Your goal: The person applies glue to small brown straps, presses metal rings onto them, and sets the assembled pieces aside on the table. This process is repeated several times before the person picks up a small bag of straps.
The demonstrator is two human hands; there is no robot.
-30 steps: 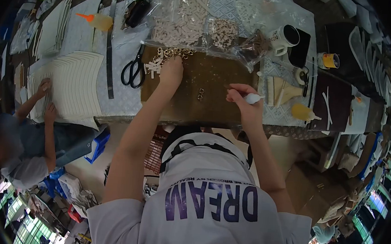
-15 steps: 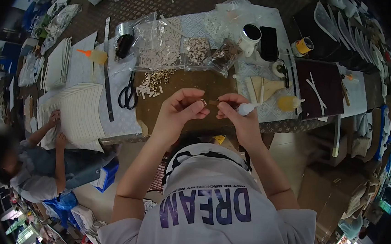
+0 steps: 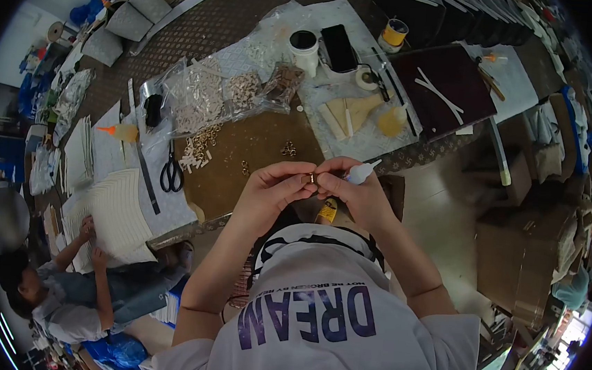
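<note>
My left hand (image 3: 278, 187) pinches a small gold metal ring (image 3: 312, 178) between thumb and forefinger. Its fingertips meet those of my right hand (image 3: 351, 193), which is closed around a small white bottle (image 3: 361, 173) with its nozzle pointing up and right. Whether my right fingertips also hold a small strip at the ring is too small to tell. Both hands are just off the front edge of a brown mat (image 3: 244, 142). On the mat lie gold rings (image 3: 206, 136), small white pieces (image 3: 190, 159) and small clusters of metal parts (image 3: 288, 148).
Bags of small pieces (image 3: 199, 94), black scissors (image 3: 172, 174), a mug (image 3: 304, 50), a phone (image 3: 339, 48) and a yellow glue bottle (image 3: 391, 121) lie on the table. At left a co-worker's hands (image 3: 90, 238) rest on layered white sheets (image 3: 117, 206). Cardboard boxes (image 3: 520, 251) stand right.
My hands have come together, and the ring and brown strip that were apart now meet at the fingertips. The view has turned; the table's things appear further left and my hands nearer its edge.
</note>
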